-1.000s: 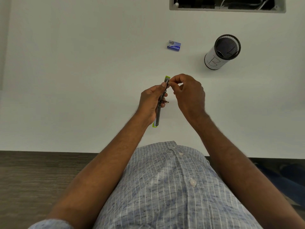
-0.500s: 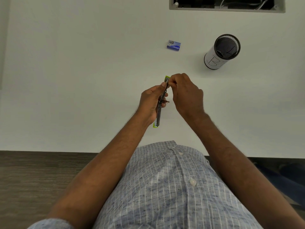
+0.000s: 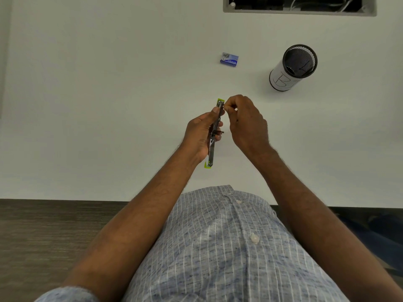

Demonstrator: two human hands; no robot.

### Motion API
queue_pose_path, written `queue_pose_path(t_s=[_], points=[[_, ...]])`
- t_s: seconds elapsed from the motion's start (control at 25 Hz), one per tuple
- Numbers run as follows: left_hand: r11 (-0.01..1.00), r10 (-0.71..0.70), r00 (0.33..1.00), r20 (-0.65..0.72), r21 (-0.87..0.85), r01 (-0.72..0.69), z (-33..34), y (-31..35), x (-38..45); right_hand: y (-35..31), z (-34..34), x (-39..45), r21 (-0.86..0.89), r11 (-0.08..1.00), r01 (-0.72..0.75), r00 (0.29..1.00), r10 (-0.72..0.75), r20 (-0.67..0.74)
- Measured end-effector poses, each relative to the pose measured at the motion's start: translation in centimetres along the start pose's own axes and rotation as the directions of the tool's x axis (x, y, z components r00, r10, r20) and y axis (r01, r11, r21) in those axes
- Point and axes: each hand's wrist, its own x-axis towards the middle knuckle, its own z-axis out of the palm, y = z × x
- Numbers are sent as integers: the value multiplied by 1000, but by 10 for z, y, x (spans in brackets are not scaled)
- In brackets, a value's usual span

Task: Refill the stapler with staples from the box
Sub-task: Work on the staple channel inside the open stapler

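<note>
My left hand (image 3: pixel 199 132) grips a slim green and grey stapler (image 3: pixel 212 149) edge-on above the white table, its far tip pointing away from me. The fingertips of my right hand (image 3: pixel 244 120) are pinched together against the stapler's far end; whether they hold staples is too small to tell. A small blue staple box (image 3: pixel 229 59) lies on the table beyond both hands, untouched.
A black mesh cup with a white sleeve marked "B" (image 3: pixel 293 67) stands at the right. A cable cut-out (image 3: pixel 299 6) sits in the white table (image 3: pixel 87 94) at the far edge. The table's near edge runs in front of my shirt.
My right hand's fingertips have stayed at the stapler's far end with only slight finger shifts. The left hand and stapler have barely moved.
</note>
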Motion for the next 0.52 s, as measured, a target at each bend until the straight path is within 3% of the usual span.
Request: queue_pose_path(t_s=[0.28,0.52], points=[[999,22,999,-42,39,-21,-1,0,2,-5,-4,0,-111,994,-8,1000,7,-14],[997,57,997,-56,58,-53,-2,-1,3,-8,-4,-1,-384,919,90,996,-87,26]])
